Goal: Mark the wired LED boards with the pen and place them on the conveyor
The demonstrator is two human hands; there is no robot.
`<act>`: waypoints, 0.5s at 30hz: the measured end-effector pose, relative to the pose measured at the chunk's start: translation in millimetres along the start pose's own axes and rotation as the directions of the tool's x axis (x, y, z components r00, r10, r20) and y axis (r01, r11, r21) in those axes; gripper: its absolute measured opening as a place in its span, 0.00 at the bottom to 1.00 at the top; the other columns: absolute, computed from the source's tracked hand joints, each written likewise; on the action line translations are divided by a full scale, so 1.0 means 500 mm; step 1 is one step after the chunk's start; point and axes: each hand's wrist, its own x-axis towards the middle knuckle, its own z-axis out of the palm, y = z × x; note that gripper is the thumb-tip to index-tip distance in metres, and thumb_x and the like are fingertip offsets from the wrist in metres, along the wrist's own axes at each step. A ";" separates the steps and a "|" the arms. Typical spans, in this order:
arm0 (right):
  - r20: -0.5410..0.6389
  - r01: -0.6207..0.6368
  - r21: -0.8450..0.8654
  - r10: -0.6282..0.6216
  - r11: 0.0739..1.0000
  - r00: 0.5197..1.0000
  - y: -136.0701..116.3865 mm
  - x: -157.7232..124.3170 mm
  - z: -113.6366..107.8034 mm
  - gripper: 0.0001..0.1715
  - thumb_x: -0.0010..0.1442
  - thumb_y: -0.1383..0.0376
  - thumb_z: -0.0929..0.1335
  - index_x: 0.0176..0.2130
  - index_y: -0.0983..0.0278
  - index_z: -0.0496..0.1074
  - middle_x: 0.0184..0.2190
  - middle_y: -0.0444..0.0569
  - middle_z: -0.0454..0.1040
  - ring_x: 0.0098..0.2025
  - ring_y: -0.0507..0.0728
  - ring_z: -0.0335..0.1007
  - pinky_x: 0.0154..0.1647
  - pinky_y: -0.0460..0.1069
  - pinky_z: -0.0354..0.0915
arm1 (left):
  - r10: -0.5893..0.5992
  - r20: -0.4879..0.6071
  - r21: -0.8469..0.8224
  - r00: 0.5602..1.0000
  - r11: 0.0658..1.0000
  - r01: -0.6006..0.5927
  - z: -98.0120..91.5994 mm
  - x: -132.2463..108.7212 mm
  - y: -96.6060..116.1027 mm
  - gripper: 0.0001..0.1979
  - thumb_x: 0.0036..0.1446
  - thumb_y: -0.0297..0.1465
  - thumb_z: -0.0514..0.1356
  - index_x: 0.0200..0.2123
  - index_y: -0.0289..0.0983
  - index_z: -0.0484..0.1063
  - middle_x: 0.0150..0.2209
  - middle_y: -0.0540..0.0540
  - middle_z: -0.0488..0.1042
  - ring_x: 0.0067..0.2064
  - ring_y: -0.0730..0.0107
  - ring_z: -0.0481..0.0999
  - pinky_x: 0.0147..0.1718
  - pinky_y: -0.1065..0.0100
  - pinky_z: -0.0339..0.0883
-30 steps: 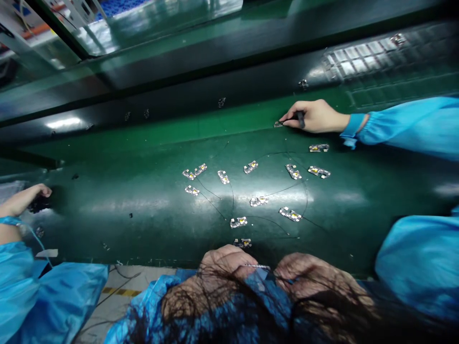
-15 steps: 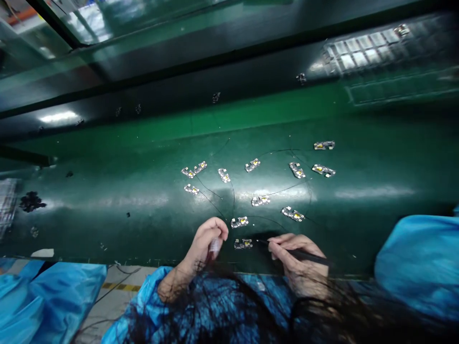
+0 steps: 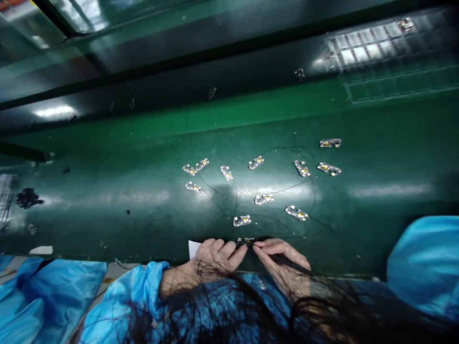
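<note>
Several small circuit boards with thin black wires lie scattered on a dark green conveyor belt [image 3: 107, 200]. The nearest small board [image 3: 244, 241] sits at the belt's front edge, and both of my hands meet at it. My left hand [image 3: 215, 258] rests with its fingers curled, fingertips touching the board's left side, and a white slip of paper [image 3: 193, 248] shows under it. My right hand [image 3: 281, 260] pinches a thin dark tool whose tip touches the board's right side. Dark hair strands hang over both wrists.
More boards lie farther out, such as one board [image 3: 242, 220] just beyond my hands and a far-right board [image 3: 330, 143]. Blue-sleeved people sit at the left [image 3: 43, 296] and the right [image 3: 423, 258]. A black clump [image 3: 27, 197] lies at the belt's left end.
My hands moved in from either side onto the nearest board. A second ago they were low and hidden by hair, and a neighbour's hand reached over the far boards; it has left the view.
</note>
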 end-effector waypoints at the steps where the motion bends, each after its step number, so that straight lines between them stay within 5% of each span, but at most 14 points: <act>1: 0.003 0.001 -0.010 0.000 1.000 1.000 0.001 -0.001 -0.001 0.08 0.49 0.67 0.77 0.26 0.57 0.75 0.28 0.41 0.82 0.31 0.52 0.79 0.34 0.45 0.76 | 0.011 -0.023 0.043 1.000 0.999 -0.010 0.001 0.001 0.000 0.15 0.67 0.28 0.52 0.53 0.41 0.73 0.32 0.50 0.75 0.28 0.70 0.70 0.27 0.65 0.55; 7: 0.032 -0.021 -0.048 0.022 0.999 0.999 0.009 -0.005 -0.007 0.08 0.50 0.66 0.76 0.27 0.56 0.75 0.30 0.42 0.82 0.32 0.55 0.80 0.35 0.50 0.77 | -0.004 -0.007 0.022 1.000 1.000 0.004 0.007 0.004 0.009 0.17 0.66 0.28 0.51 0.54 0.40 0.73 0.32 0.49 0.75 0.30 0.69 0.70 0.27 0.65 0.58; 15: 0.041 0.007 -0.022 -0.006 1.000 0.999 0.005 -0.005 0.000 0.07 0.51 0.67 0.76 0.27 0.56 0.76 0.30 0.43 0.81 0.33 0.54 0.79 0.35 0.48 0.76 | -0.043 0.149 -0.102 0.988 0.993 0.059 0.008 0.003 0.006 0.20 0.62 0.25 0.54 0.56 0.42 0.71 0.36 0.46 0.77 0.33 0.65 0.73 0.29 0.64 0.61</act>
